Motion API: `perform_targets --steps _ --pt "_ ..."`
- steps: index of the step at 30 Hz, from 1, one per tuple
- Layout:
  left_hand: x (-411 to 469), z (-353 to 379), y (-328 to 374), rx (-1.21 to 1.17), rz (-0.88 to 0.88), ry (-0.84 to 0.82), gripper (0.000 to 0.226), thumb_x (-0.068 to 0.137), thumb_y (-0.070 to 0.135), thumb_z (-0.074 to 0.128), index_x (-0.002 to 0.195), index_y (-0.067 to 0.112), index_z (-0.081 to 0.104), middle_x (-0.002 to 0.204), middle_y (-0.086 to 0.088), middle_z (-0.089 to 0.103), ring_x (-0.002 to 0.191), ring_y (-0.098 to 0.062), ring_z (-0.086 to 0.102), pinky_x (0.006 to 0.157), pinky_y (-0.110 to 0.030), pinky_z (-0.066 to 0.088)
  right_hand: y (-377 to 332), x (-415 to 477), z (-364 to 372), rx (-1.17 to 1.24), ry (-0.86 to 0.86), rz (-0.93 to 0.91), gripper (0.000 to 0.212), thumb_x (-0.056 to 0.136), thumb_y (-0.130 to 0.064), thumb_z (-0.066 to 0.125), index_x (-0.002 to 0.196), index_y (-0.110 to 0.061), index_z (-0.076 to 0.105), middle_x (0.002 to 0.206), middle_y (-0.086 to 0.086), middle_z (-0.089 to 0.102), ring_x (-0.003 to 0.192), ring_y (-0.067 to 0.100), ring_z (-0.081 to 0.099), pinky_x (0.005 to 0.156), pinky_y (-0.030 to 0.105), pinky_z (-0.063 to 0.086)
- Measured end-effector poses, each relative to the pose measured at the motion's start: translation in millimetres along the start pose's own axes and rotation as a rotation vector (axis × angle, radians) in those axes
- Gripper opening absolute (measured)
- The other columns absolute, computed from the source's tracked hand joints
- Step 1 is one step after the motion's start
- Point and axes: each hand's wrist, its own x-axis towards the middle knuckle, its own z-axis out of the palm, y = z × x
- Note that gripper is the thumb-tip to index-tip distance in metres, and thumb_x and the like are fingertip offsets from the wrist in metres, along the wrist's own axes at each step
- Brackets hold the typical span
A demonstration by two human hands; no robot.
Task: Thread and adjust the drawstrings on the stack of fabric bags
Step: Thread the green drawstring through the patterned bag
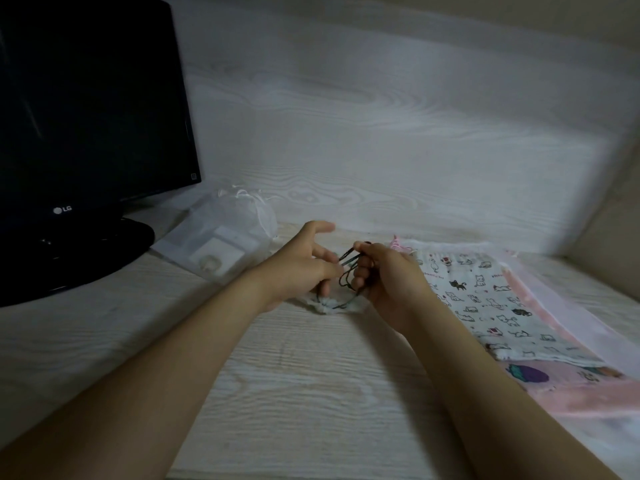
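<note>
A small pale fabric bag [325, 306] lies bunched on the desk between my hands. Its dark drawstring [347, 271] loops up from the gathered mouth. My right hand [388, 282] pinches the upper ends of the drawstring between thumb and fingers. My left hand [301, 268] is just left of the string, its lower fingers curled down onto the bag's gathered mouth and the cord, the index finger stretched out above. To the right lies a stack of fabric bags: a white cat-print bag [485, 306] on top of pink bags [581, 386].
A black monitor [86, 133] on its stand fills the back left. A sheer white pouch [221, 240] with small boxes inside lies beside the stand. The pale wood-grain desk [294, 393] meets a wall behind and a side panel at right.
</note>
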Motion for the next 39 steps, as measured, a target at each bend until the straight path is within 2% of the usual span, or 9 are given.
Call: perform_targets --steps 5,10,12,14,20,23,26,33,39 --pt "1 -2 -3 0.037 -0.062 -0.074 0.017 0.103 0.015 0.066 0.109 0.005 0.078 0.071 0.0 0.067 0.061 -0.012 0.056 0.074 -0.037 0.051 -1 0 -3 0.038 0.056 -0.079 0.015 0.1 0.002 0.056 0.107 0.01 0.067 0.076 0.014 0.062 0.061 0.022 0.063 0.056 0.029 0.056" --pt "3 -3 -4 -0.097 -0.138 0.039 0.02 0.105 0.01 0.056 0.103 -0.003 0.071 0.064 -0.003 0.064 0.051 -0.014 0.051 0.062 -0.033 0.054 2 4 -7 -0.098 0.183 -0.102 0.014 0.097 0.004 0.051 0.092 0.009 0.063 0.074 0.021 0.066 0.054 0.027 0.067 0.058 0.038 0.061" --pt "5 -3 -5 -0.112 -0.159 0.058 0.018 0.106 0.011 0.054 0.102 0.0 0.068 0.062 -0.003 0.065 0.05 -0.014 0.051 0.063 -0.033 0.055 1 6 -9 -0.119 0.238 -0.133 0.016 0.097 0.002 0.047 0.105 0.008 0.059 0.073 0.018 0.066 0.053 0.026 0.066 0.057 0.038 0.061" --pt "7 -2 -7 -0.111 -0.166 0.051 0.019 0.106 0.012 0.055 0.103 -0.001 0.069 0.062 -0.003 0.065 0.049 -0.013 0.05 0.059 -0.031 0.053 1 6 -11 -0.14 0.269 -0.193 0.025 0.098 -0.002 0.047 0.122 0.002 0.055 0.074 0.014 0.068 0.061 0.024 0.065 0.055 0.033 0.056" --pt "4 -1 -3 0.08 -0.105 -0.105 0.017 0.097 0.019 0.07 0.099 0.009 0.083 0.076 -0.003 0.067 0.052 -0.01 0.05 0.057 -0.024 0.044 -6 -8 -2 -0.233 0.146 -0.519 0.025 0.098 0.001 0.048 0.105 -0.003 0.072 0.09 0.011 0.079 0.072 0.017 0.064 0.06 0.03 0.053" --pt "1 -1 1 0.158 -0.11 -0.211 0.023 0.088 0.028 0.066 0.096 0.023 0.086 0.09 -0.007 0.073 0.077 -0.022 0.055 0.077 -0.035 0.051 -6 -9 1 -0.238 0.069 -0.558 0.025 0.101 0.002 0.051 0.11 -0.003 0.074 0.098 0.009 0.08 0.089 0.025 0.075 0.079 0.035 0.061" --pt "-2 -2 5 0.075 -0.123 -0.259 0.027 0.09 0.023 0.06 0.093 0.013 0.085 0.082 -0.013 0.061 0.063 -0.019 0.042 0.066 -0.028 0.045 -1 -5 0 -0.281 0.034 -0.544 0.022 0.104 -0.005 0.056 0.118 -0.005 0.072 0.104 0.006 0.08 0.097 0.024 0.077 0.089 0.039 0.062" --pt "-3 -7 4 -0.008 -0.086 -0.283 0.026 0.104 0.022 0.064 0.1 0.004 0.082 0.084 -0.011 0.062 0.055 -0.008 0.037 0.057 -0.021 0.039 1 -8 0 -0.515 -0.014 -0.492 0.038 0.103 -0.01 0.061 0.14 -0.014 0.057 0.105 0.006 0.078 0.07 0.024 0.076 0.064 0.039 0.064" --pt "4 -8 -5 -0.116 -0.127 -0.201 0.025 0.105 0.019 0.065 0.109 -0.001 0.079 0.093 -0.006 0.076 0.056 -0.005 0.045 0.064 -0.021 0.047 6 -9 -2 -0.899 -0.021 -0.649 0.038 0.103 -0.014 0.054 0.14 -0.02 0.054 0.077 -0.001 0.075 0.063 0.0 0.067 0.06 0.011 0.045"
